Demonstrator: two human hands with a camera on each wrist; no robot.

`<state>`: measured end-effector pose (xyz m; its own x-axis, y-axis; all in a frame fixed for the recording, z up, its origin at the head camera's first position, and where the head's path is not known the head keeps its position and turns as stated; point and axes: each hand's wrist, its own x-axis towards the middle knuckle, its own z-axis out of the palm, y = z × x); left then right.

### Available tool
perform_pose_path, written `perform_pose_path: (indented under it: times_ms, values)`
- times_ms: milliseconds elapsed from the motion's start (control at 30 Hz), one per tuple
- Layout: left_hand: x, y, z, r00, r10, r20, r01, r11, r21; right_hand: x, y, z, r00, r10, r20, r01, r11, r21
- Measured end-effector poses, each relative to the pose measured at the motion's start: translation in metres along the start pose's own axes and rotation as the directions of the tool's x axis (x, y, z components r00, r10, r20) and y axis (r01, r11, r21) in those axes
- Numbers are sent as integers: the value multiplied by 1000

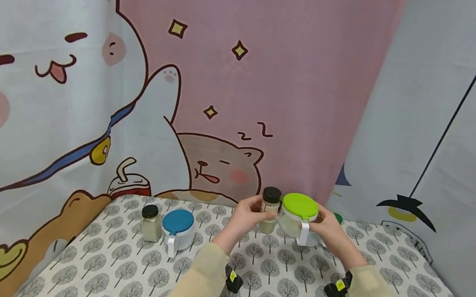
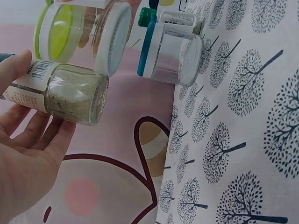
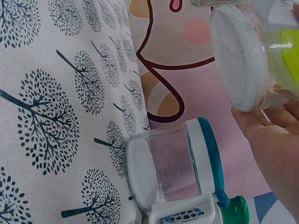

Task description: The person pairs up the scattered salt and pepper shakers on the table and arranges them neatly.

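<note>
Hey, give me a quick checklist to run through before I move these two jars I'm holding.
1. Left hand gripping the labelled jar: ok.
2. Right hand gripping the green-lidded jar: ok.
3. Both raised off the tablecloth: ok.
4. Black lid and green lid on: ok; tightness: cannot tell.
5. Held jars well apart: not ok, they're close together.
6. Teal-lidded jar standing upright: ok.

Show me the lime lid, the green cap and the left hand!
Lime lid (image 1: pixel 300 205): head view, the middle of its top.
Green cap (image 3: pixel 235 210): right wrist view, its side.
Left hand (image 1: pixel 245 216): head view, the middle, near the thumb's base.
</note>
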<state>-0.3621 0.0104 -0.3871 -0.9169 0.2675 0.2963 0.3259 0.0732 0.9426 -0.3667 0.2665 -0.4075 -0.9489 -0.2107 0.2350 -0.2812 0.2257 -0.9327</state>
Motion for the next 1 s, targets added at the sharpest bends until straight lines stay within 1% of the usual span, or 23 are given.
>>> perform_pose_path:
  times_ms: [233, 500, 600, 733, 800, 867, 967, 1000]
  values:
    - [-2, -4, -1, 1000, -14, -14, 14, 1000, 6, -3, -1, 3, 1000, -2, 9, 2, 1000, 10]
    - [-2, -6, -6, 999, -10, -35, 10, 1000, 9, -1, -5, 8, 999, -39, 9, 39, 999, 15]
    - [-11, 7, -10, 999, -4, -39, 4, 1000, 1, 0, -3, 10, 999, -44, -2, 44, 999, 14]
    - [-21, 24, -14, 1000, -5, -27, 5, 1000, -21, 1, -4, 12, 1000, -22, -17, 22, 1000, -9]
    - [-16, 17, -15, 1000, -13, -23, 12, 1000, -29, 0, -7, 13, 1000, -13, -14, 13, 1000, -20]
    - [-12, 8, -16, 1000, -15, -25, 14, 999, -40, 1, -9, 16, 1000, -20, -9, 20, 1000, -13]
    - [-6, -5, -18, 999, -12, -32, 11, 999, -42, 2, -10, 20, 999, -47, 12, 46, 999, 21]
    - [-6, -8, -18, 999, -9, -38, 8, 999, -37, 3, -10, 22, 999, -52, 16, 51, 998, 31]
